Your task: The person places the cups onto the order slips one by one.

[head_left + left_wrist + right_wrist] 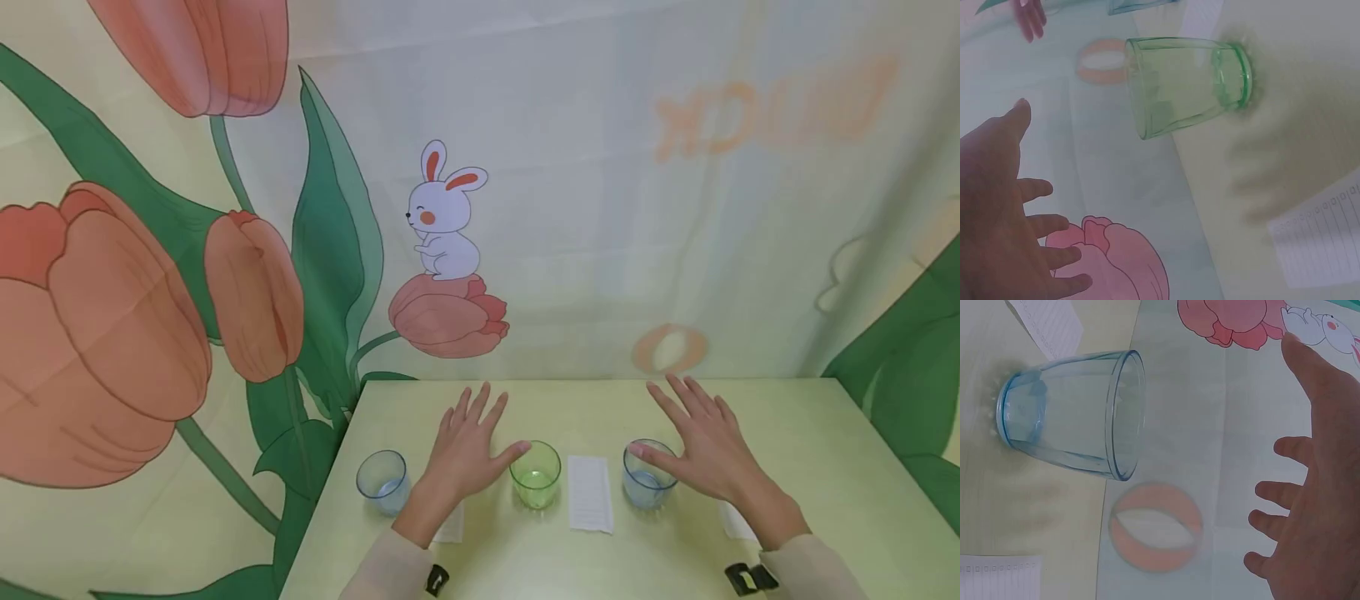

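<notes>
Both hands hover over the table with fingers spread, holding nothing. My left hand point(467, 454) is raised between a blue glass point(383, 483) at the far left and a green glass point(536, 477); its thumb overlaps the green rim in the head view. My right hand point(708, 450) is beside another blue glass point(648, 477), the thumb overlapping that rim from above. In the left wrist view the green glass point(1188, 84) stands upright, apart from the fingers. The right wrist view shows a gap between the blue glass point(1072, 415) and the right hand point(1319, 475).
A strip of lined paper point(590, 493) lies between the green and right blue glasses. Two more paper pieces, one a slip point(450, 525) under the left wrist, the other a slip point(738, 521) by the right, are partly hidden. A printed curtain point(570, 208) hangs behind the table point(540, 567).
</notes>
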Demonstrator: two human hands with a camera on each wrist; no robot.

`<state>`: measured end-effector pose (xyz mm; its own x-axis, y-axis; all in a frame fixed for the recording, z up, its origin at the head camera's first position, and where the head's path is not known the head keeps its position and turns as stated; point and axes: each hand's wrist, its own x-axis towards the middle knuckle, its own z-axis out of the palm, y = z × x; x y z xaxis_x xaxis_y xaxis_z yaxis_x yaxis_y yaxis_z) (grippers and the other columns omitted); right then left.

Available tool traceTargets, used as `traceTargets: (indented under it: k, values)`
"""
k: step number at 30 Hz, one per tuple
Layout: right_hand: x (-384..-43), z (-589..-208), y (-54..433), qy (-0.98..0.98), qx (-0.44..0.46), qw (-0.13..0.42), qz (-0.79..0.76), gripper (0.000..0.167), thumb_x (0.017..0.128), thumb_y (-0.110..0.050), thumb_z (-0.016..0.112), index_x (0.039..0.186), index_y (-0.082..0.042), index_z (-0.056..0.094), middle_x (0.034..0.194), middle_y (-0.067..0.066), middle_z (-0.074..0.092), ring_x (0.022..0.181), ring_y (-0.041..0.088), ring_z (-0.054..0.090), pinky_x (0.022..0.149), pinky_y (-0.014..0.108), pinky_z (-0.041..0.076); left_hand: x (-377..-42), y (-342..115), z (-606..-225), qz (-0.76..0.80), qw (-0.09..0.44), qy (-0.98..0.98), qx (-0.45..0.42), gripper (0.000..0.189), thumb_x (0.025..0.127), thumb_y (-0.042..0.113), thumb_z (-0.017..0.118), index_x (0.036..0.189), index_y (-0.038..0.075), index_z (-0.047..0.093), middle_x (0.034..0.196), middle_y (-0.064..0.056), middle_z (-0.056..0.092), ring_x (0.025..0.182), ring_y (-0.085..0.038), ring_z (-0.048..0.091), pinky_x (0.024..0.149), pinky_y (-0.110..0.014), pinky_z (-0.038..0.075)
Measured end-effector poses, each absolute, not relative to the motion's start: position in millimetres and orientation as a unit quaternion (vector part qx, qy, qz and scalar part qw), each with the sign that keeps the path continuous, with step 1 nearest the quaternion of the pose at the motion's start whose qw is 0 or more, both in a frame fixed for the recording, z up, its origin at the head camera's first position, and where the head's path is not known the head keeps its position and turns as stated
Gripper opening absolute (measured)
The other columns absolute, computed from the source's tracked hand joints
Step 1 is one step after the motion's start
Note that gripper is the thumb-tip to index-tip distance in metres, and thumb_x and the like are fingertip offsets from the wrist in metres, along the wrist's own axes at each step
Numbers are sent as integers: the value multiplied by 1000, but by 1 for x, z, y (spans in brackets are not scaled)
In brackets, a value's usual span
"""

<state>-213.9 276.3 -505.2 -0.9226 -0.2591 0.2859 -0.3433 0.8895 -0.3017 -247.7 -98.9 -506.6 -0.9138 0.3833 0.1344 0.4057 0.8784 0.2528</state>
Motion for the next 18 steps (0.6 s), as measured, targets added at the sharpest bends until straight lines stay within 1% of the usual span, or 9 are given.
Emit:
traceTargets:
  k: [8, 14, 18]
  values:
    - [-213, -516, 270, -962, 154, 121, 189, 97, 92, -67, 71, 166, -15, 37, 171, 22, 28, 157, 48, 19, 116, 79, 15, -252, -115, -514, -147, 52, -968, -197, 88, 99, 73, 53, 167, 19, 36, 175, -13, 24, 161, -41, 16, 123, -67, 24]
    - [-212, -516, 245, -953, 166, 149, 207, 95, 91, -64, 74, 163, -12, 42, 169, 22, 32, 156, 48, 23, 118, 77, 17, -254, -136, -519, -181, 57, -964, -186, 88, 99, 68, 59, 166, 16, 37, 174, -14, 26, 160, -42, 17, 124, -68, 22]
    - [-206, -516, 221, -941, 195, 172, 216, 90, 90, -57, 78, 160, -10, 46, 166, 21, 37, 154, 48, 28, 117, 76, 21, -253, -153, -525, -200, 80, -961, -176, 87, 98, 63, 65, 164, 11, 41, 170, -16, 34, 159, -43, 22, 123, -68, 24]
